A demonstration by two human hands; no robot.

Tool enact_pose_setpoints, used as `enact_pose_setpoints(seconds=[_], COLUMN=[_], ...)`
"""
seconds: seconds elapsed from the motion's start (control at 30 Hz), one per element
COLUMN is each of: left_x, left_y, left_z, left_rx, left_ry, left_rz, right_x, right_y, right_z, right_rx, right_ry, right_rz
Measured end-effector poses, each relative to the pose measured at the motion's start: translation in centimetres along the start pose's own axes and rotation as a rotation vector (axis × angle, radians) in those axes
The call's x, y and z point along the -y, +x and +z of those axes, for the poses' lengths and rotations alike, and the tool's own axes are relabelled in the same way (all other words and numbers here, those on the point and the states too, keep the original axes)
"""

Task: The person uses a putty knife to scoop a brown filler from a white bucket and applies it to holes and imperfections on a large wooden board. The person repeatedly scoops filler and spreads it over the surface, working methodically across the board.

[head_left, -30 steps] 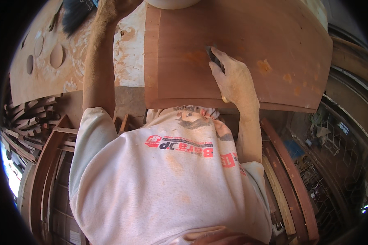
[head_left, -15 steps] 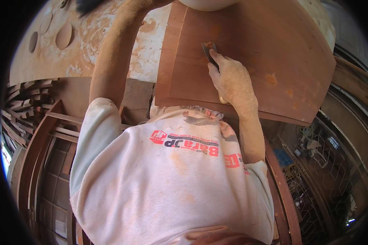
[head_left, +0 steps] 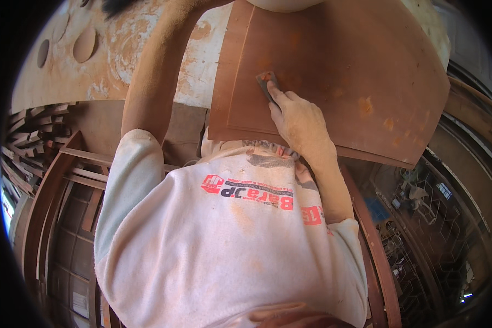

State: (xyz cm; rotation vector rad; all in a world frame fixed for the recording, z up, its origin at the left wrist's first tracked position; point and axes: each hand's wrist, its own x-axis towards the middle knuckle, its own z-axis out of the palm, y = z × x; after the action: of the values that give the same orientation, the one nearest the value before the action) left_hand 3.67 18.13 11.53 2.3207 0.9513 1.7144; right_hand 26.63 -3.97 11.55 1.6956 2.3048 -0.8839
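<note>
My right hand grips a flat dark scraper with a bit of orange filler on its blade. The scraper lies against a reddish-brown wooden panel, which has orange filler patches to the right of my fingers. My left forearm reaches past the panel's left side to the upper edge, where the hand itself is out of view beside a partly seen white container.
A stained pale board at upper left carries flat round discs and a dark brush. Stacked wood offcuts lie left, wooden frames stand on both sides of my body, and metal grilles are at lower right.
My right hand and scraper have moved left, rising and then dropping lower on the panel. The view has shifted, so the panel and container sit further right, and my left hand has left the picture.
</note>
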Motion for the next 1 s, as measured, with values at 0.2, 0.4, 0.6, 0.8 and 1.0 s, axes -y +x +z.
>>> enact_pose_setpoints(seconds=[0.2, 0.4, 0.6, 0.8, 1.0], left_x=[0.1, -0.1, -0.3, -0.8, -2.1], left_y=[0.1, 0.1, 0.0, -0.4, -0.4], left_z=[0.0, 0.4, -0.2, 0.4, 0.1], left_rx=[-0.008, -0.004, 0.017, 0.004, 0.031], left_ry=[-0.037, -0.052, -0.026, -0.119, -0.072], left_rz=[-0.038, -0.056, -0.036, -0.116, -0.167], right_x=[0.8, 1.3, -0.4, -5.4, -9.0], right_y=[0.8, 0.1, -0.9, 0.6, 2.7], right_z=[-0.9, -1.0, -1.5, -7.9, -5.7], right_rx=[-0.062, 0.083, 0.006, -0.142, -0.127], right_ry=[0.05, 0.026, 0.13, 0.301, -0.126], right_rz=[-0.037, -0.035, -0.005, 0.429, 0.329])
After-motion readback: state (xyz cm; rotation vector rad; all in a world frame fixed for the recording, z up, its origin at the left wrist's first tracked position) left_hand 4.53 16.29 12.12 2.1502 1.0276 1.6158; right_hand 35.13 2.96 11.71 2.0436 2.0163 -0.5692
